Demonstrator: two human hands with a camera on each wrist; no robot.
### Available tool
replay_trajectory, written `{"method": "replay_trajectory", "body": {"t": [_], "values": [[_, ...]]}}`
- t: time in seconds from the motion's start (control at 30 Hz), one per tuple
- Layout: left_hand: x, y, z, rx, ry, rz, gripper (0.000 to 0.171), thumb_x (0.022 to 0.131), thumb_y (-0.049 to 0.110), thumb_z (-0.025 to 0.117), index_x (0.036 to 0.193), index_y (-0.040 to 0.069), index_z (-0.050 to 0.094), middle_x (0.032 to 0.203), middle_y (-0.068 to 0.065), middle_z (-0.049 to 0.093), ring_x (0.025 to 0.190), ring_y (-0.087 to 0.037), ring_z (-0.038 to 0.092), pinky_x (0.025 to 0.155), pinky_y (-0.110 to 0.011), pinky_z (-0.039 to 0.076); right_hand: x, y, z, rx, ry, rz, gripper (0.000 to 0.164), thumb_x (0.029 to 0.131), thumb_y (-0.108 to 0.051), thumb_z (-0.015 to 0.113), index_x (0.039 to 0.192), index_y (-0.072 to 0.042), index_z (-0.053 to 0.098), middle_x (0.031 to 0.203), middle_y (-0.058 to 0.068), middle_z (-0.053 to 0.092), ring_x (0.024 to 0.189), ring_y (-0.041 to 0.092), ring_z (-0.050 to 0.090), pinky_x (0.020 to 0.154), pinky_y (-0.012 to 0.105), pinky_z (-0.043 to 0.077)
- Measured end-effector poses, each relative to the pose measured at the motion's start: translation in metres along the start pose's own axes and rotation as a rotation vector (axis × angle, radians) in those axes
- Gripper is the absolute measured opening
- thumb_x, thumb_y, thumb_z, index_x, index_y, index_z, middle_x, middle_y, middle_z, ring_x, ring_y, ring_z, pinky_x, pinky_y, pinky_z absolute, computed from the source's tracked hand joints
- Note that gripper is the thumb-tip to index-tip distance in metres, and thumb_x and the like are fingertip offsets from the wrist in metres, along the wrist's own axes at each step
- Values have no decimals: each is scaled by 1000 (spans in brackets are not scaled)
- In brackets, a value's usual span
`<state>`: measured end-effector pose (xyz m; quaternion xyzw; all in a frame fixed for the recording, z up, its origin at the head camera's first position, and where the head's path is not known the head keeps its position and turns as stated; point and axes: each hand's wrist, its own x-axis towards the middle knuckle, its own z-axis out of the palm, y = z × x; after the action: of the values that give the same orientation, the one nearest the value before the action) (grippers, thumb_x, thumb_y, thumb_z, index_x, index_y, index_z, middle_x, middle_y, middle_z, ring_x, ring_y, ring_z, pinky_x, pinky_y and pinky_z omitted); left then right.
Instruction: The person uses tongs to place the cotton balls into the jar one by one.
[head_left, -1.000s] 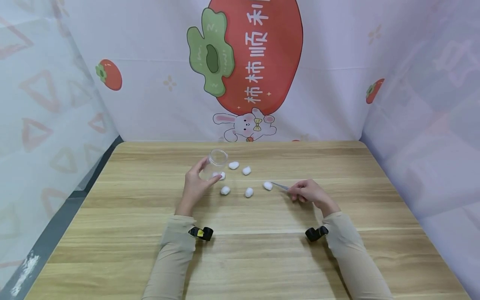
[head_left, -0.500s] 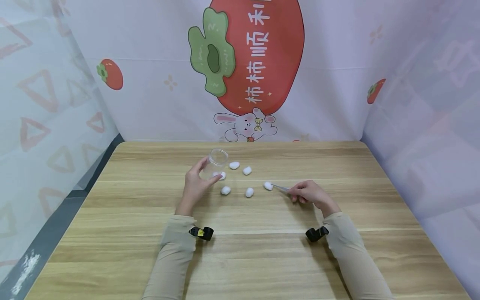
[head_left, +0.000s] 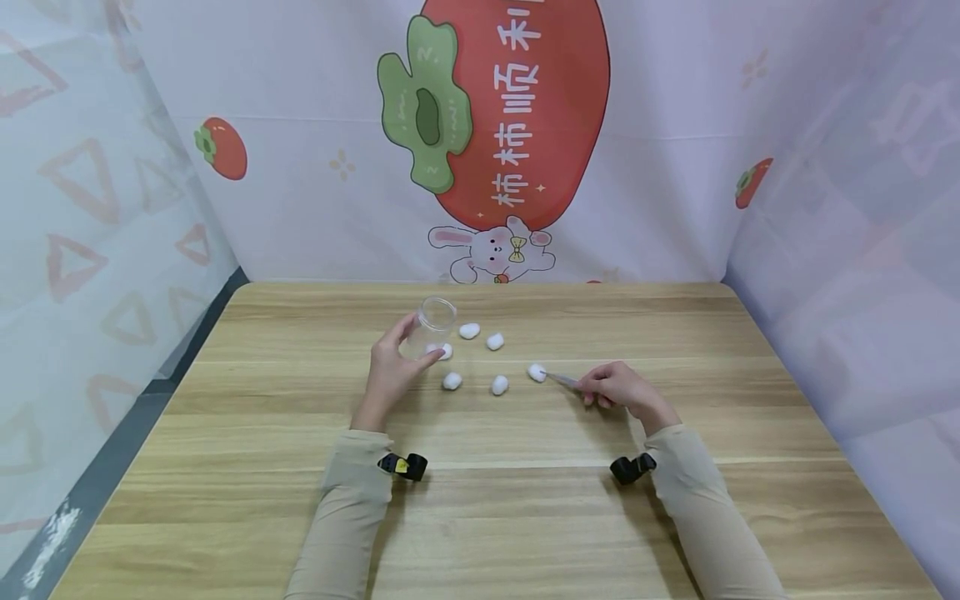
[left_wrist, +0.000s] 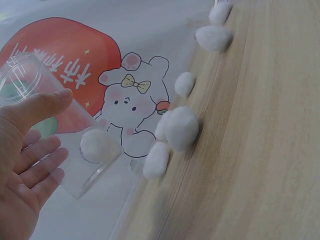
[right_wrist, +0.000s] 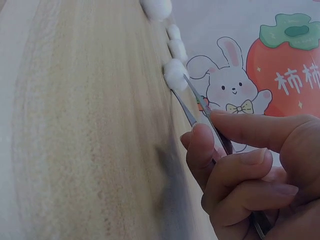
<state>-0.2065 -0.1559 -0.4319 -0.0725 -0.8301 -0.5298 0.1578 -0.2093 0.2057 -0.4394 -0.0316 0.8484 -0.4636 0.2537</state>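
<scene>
Left hand (head_left: 393,367): thumb and fingers on opposite sides of a clear jar (left_wrist: 72,117), clamped on its wall. Jar tilted, mouth upward. Whether its base touched the table (head_left: 480,517), could not tell.

Right hand (head_left: 621,386): clamped on slim tweezers (head_left: 562,380), pinched between thumb and fingers. The two prongs stood apart, their tips at the near ball (right_wrist: 175,75), a soft white one straight out ahead of the grip. One tip lay against its side, the other by its lower edge. Squeeze firm or only touching: could not tell. No lift evident; the ball looked to be at table level, well apart from the jar.

Tally, judged from where things lay: one inside, six outside. The inside ball (left_wrist: 97,145) sat low in the jar, below the left fingertips. Of the six, only the near ball had the tweezers at it. The other five lay loose between the two grips, nothing holding them: the thumb-side ball (head_left: 446,352) just beside the left thumb tip; the far ball (head_left: 469,331) beyond that thumb and to its right; the middle ball (head_left: 495,342) farther right again; the low ball (head_left: 452,381) on the person's side of the jar; the lone ball (head_left: 499,385) left of the tweezer tips, a little closer to the person.

Judgement: early stage. One ball in the jar, one being worked at the tips but not yet raised, five untouched.
</scene>
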Motion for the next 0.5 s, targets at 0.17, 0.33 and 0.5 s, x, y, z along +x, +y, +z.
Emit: {"method": "replay_trajectory", "body": {"t": [0.17,0.33,0.5], "values": [[0,0,0,1,-4,-2,66,73,14,83,131,-1,54,131,-21,61,124,-36,57,113,-50,42,1,1,1,-22,-6,-5,29,96,-20,57,98,9,65,62,-7,59,51,3,42,48,18,35],[0,-1,0,8,-9,1,65,74,14,83,131,0,54,131,-20,61,125,-35,56,113,-50,42,2,1,1,-20,-4,0,28,96,-18,56,98,9,66,63,-8,61,51,3,43,48,18,37],[1,-2,1,12,-7,5,66,74,14,83,131,0,54,131,-20,61,125,-35,57,114,-49,41,4,2,1,-7,-5,5,27,97,-16,54,101,9,65,67,-8,66,52,4,45,51,18,39]]}}
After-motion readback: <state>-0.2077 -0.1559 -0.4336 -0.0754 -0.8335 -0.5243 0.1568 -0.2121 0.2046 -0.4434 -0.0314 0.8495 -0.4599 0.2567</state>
